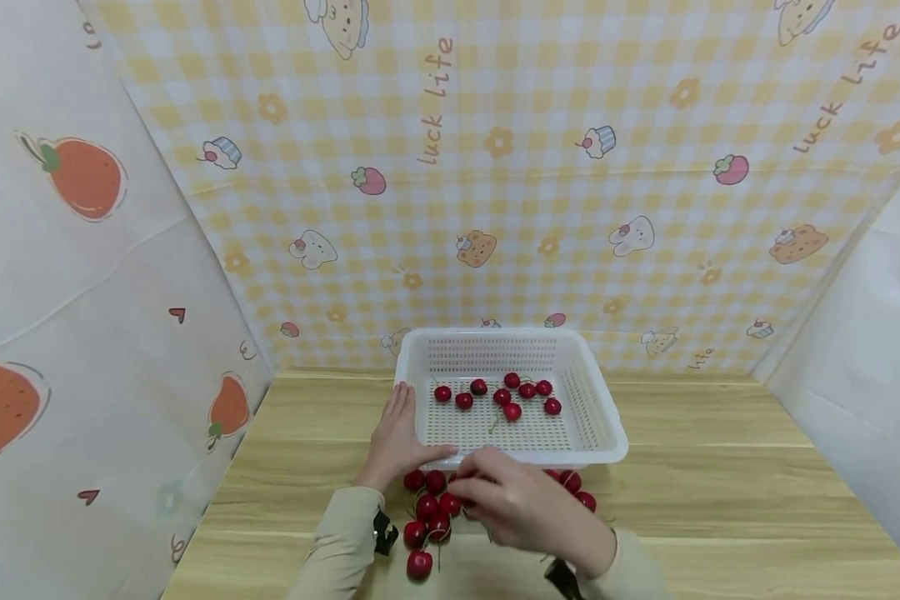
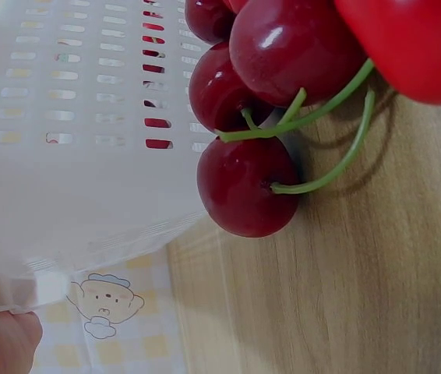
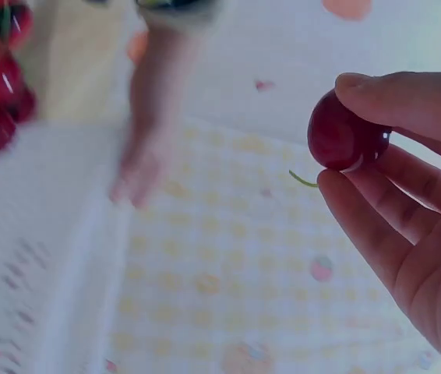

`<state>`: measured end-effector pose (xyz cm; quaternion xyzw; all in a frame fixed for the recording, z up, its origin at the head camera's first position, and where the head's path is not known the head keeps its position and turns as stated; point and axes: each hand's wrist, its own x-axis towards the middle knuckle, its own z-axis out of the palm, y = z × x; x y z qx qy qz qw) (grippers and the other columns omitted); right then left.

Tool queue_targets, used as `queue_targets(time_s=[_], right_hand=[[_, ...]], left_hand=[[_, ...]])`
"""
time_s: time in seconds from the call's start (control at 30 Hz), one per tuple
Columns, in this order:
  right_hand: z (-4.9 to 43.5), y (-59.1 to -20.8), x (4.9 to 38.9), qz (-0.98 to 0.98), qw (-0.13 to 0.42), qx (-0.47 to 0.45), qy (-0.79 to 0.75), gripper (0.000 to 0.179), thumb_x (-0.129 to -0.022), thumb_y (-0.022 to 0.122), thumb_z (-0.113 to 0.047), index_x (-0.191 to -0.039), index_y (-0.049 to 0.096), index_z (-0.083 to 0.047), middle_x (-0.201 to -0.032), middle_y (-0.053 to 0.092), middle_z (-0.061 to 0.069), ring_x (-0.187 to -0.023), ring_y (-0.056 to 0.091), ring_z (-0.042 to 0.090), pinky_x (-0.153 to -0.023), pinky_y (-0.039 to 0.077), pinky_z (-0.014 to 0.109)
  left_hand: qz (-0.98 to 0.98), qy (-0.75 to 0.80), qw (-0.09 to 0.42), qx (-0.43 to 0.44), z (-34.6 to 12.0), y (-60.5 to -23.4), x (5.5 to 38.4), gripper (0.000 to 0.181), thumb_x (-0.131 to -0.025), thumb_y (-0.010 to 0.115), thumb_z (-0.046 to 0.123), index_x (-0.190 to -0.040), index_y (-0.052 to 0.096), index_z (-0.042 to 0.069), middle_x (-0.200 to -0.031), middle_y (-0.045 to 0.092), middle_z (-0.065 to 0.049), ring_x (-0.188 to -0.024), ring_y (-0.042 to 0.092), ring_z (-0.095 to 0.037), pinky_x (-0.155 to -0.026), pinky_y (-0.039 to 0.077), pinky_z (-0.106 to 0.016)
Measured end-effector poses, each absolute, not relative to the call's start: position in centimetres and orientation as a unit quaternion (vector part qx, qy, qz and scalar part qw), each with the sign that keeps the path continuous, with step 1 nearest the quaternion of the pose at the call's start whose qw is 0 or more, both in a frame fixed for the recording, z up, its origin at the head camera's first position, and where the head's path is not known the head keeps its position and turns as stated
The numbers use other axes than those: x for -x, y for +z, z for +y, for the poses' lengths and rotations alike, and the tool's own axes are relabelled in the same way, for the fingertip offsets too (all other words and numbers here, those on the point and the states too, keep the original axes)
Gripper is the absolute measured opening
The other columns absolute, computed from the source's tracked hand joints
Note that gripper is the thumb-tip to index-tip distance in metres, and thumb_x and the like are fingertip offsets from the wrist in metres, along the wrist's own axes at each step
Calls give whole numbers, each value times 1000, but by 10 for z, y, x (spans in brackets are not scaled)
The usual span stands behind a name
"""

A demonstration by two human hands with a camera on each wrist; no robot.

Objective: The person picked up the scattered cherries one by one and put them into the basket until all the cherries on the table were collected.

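A white plastic basket (image 1: 603, 408) with slotted walls holds several dark red cherries (image 1: 512, 412) on its floor. My left hand (image 1: 399, 442) rests at its near left corner, the fingers straight along the left side and the thumb on the front rim. In front of the basket, above a loose group of cherries (image 1: 427, 506), is my right hand (image 1: 521, 504). Thumb and fingertips there pinch a single cherry (image 3: 337, 131), clearest in the right wrist view. The left wrist view shows stemmed cherries (image 2: 248, 187) on the wood close against the basket wall.
The basket stands on a wood-grain table (image 1: 720, 467) near a yellow checked cloth backdrop (image 1: 525, 208). More cherries (image 1: 570, 481) lie right of my right hand, partly hidden by it. White cloths hang at both sides.
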<state>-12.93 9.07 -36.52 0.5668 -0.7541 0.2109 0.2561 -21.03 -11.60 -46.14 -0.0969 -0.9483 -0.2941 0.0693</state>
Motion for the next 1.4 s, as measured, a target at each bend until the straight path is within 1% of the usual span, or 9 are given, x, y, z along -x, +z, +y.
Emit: queue_targets(time_s=[0.13, 0.3, 0.57, 0.7, 0.87, 1.0, 1.1, 1.23, 1.4], right_hand=[[97, -345, 155, -753, 257, -562, 227, 28, -65, 76, -2, -91, 67, -6, -93, 57, 4, -81, 56, 10, -75, 46, 8], [103, -325, 199, -754, 251, -554, 248, 30, -65, 74, 2, -93, 64, -3, -93, 58, 6, -80, 57, 13, -74, 50, 15], [97, -315, 272, -821, 169, -479, 261, 21, -73, 70, 4, -92, 62, -3, -89, 57, 5, -82, 59, 16, -73, 52, 23], [87, -329, 306, -856, 110, -438, 252, 20, -76, 68, 2, -94, 62, -3, -91, 57, 6, -86, 59, 19, -74, 53, 24], [78, -360, 343, -881, 28, -396, 258, 17, -76, 65, 4, -91, 62, -3, -89, 58, 7, -86, 59, 20, -74, 53, 25], [74, -383, 363, -892, -40, -351, 282, 16, -74, 64, 7, -88, 62, -1, -87, 61, 9, -84, 60, 22, -73, 52, 28], [71, -396, 370, -907, -81, -299, 286, 18, -74, 65, 6, -90, 62, -1, -89, 61, 10, -84, 58, 22, -72, 52, 29], [69, -412, 376, -920, -107, -250, 283, 21, -72, 66, 7, -91, 63, -2, -90, 61, 10, -81, 55, 21, -67, 50, 28], [66, -434, 381, -925, -124, -229, 277, 22, -69, 65, 7, -86, 64, -7, -86, 61, 6, -76, 54, 19, -62, 47, 27]], left_hand=[[-948, -293, 69, 100, -117, -461, 210, 121, -55, 73, 64, -140, 24, -7, -147, 18, -23, -137, 14, -33, -109, 22, -46], [-951, -288, 60, 96, -117, -462, 212, 123, -55, 71, 67, -142, 20, -4, -148, 16, -22, -138, 11, -32, -110, 19, -45], [-949, -296, 58, 92, -117, -461, 212, 124, -54, 73, 66, -142, 20, -4, -148, 16, -22, -138, 11, -31, -110, 18, -44], [-949, -295, 61, 90, -117, -461, 212, 123, -54, 73, 65, -141, 21, -5, -148, 16, -22, -138, 12, -31, -110, 19, -44], [-949, -297, 53, 87, -117, -460, 212, 123, -54, 72, 65, -141, 20, -5, -149, 14, -20, -138, 10, -30, -111, 18, -43], [-951, -292, 48, 88, -117, -462, 212, 123, -55, 71, 67, -141, 20, -5, -149, 13, -20, -139, 9, -29, -111, 17, -42], [-953, -287, 51, 89, -117, -464, 213, 123, -55, 71, 67, -141, 20, -5, -149, 14, -20, -139, 9, -29, -111, 17, -42], [-951, -290, 58, 88, -117, -465, 213, 122, -55, 73, 64, -141, 20, -6, -149, 14, -20, -138, 9, -29, -111, 17, -43], [-950, -295, 54, 83, -116, -462, 212, 122, -55, 73, 64, -141, 21, -5, -149, 14, -19, -139, 9, -28, -111, 16, -42]])
